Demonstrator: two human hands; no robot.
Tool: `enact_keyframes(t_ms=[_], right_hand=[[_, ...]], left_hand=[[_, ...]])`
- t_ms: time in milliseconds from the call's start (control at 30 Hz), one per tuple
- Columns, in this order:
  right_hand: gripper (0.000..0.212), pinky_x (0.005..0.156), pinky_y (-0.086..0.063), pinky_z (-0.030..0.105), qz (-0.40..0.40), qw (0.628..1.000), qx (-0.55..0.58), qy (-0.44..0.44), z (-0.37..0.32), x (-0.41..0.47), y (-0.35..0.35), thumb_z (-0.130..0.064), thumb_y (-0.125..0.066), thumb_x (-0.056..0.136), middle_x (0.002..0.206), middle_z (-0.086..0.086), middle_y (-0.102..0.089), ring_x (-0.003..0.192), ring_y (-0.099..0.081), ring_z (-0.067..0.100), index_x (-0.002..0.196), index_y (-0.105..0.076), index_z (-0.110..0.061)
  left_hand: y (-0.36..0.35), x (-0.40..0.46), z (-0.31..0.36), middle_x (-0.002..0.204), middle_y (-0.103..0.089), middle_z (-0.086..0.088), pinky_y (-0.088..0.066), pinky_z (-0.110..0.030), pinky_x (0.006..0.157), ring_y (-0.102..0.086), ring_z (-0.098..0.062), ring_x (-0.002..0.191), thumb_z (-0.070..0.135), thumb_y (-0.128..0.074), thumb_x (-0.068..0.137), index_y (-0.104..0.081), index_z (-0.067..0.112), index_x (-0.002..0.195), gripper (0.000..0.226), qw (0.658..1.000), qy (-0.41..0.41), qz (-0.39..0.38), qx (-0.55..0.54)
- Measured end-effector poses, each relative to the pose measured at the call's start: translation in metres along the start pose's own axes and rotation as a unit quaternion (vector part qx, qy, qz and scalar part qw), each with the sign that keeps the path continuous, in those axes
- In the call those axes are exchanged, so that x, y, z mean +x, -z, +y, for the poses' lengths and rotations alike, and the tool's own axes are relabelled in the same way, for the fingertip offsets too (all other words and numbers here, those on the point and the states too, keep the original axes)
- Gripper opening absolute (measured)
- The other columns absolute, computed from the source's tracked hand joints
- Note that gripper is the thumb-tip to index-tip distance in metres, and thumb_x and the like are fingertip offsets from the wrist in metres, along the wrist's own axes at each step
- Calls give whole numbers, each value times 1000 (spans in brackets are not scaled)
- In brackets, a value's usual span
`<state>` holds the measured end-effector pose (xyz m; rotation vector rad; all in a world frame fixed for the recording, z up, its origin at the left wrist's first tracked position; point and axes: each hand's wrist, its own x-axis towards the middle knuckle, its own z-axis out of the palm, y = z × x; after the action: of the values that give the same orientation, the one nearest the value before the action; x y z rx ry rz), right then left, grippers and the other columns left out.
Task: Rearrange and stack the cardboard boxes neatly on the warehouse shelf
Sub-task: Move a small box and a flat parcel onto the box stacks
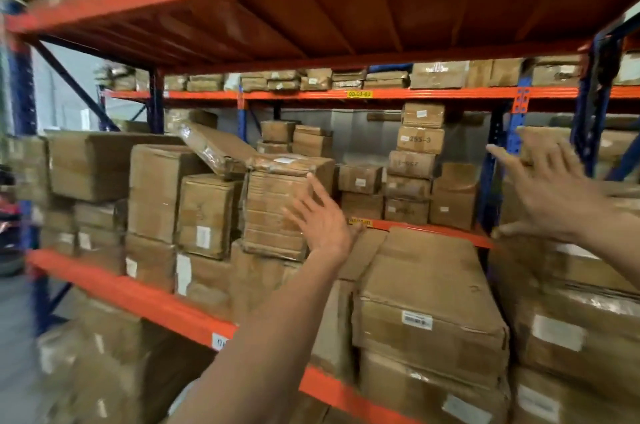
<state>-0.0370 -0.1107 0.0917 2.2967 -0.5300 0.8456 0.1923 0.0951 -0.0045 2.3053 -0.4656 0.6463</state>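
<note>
Brown cardboard boxes crowd an orange and blue warehouse shelf. My left hand is raised with its fingers spread, just in front of the right edge of a taped upright box; I cannot tell if it touches. A thin flat box leans tilted on the boxes to the left of that one. My right hand is open too, fingers apart and blurred, held above the stacked boxes at the right. A large flat box with a barcode label lies between my two arms.
A tall column of small boxes stands on the rack behind. The orange deck of the upper shelf hangs overhead. Blue uprights frame the bay at right, and another at left. More boxes fill the lower level.
</note>
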Motion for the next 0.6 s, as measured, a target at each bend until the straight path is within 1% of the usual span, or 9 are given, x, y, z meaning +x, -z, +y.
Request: enact_keyframes(t_ms=[67, 133, 233, 300, 333, 400, 467, 533, 600], right_hand=[[153, 121, 3, 57, -24, 996, -43, 71, -54, 28, 7, -78, -80, 45, 162, 23, 12, 149, 15, 39, 155, 14, -27], [149, 120, 7, 56, -34, 987, -79, 137, -109, 54, 12, -77, -76, 56, 160, 21, 27, 146, 27, 39, 150, 29, -29], [136, 120, 10, 57, -25, 971, -120, 206, -183, 95, 17, -61, -75, 73, 158, 20, 33, 140, 36, 35, 151, 31, -28], [115, 119, 9, 58, -4, 960, -138, 243, -230, 122, 17, -37, -66, 90, 159, 20, 32, 141, 35, 35, 151, 30, -28], [110, 119, 8, 58, 1, 954, -145, 262, -252, 135, 17, -29, -63, 92, 159, 19, 31, 144, 32, 35, 151, 30, -28], [123, 118, 10, 59, -2, 940, -174, 295, -293, 158, 13, -31, -73, 84, 160, 16, 31, 146, 28, 35, 151, 30, -28], [136, 118, 10, 59, -15, 924, -203, 324, -324, 178, 12, -31, -83, 74, 159, 14, 35, 146, 30, 34, 151, 30, -28], [141, 118, 9, 59, -26, 908, -232, 348, -342, 193, 14, -28, -85, 72, 157, 13, 37, 145, 32, 32, 150, 32, -29], [148, 117, 12, 59, -45, 890, -264, 369, -352, 202, 22, -35, -88, 65, 156, 13, 39, 143, 35, 32, 150, 33, -28]], left_hand=[[6, 15, -33, 157, 19, -37, 4, -66, 118, 14, -54, 146, 69, -78, 67, 26, 6, 152, 148, 993, 105, -12, -61], [8, 30, -66, 154, 27, -37, 6, -65, 118, 18, -53, 146, 72, -82, 57, 31, 6, 150, 160, 984, 154, -25, -91], [-4, 51, -108, 153, 32, -35, 6, -66, 117, 20, -52, 146, 72, -86, 48, 40, 10, 144, 170, 978, 173, -43, -106], [-15, 58, -126, 152, 36, -33, 7, -67, 117, 23, -50, 145, 70, -89, 41, 50, 17, 137, 178, 973, 178, -55, -136], [-18, 59, -132, 151, 38, -33, 6, -67, 117, 23, -50, 146, 70, -90, 39, 53, 18, 134, 180, 973, 170, -61, -141], [-24, 57, -139, 153, 35, -32, 6, -66, 118, 17, -49, 147, 70, -90, 41, 55, 17, 132, 179, 979, 138, -67, -131], [-25, 56, -143, 157, 24, -33, 4, -63, 117, 9, -49, 149, 68, -88, 47, 52, 14, 134, 174, 983, 115, -72, -122], [-25, 57, -145, 159, 11, -33, 0, -61, 118, 0, -49, 148, 65, -86, 52, 48, 12, 138, 168, 985, 101, -74, -117], [-25, 60, -149, 158, 4, -33, -7, -61, 120, -6, -49, 146, 64, -85, 52, 44, 11, 141, 166, 986, 91, -70, -119]])
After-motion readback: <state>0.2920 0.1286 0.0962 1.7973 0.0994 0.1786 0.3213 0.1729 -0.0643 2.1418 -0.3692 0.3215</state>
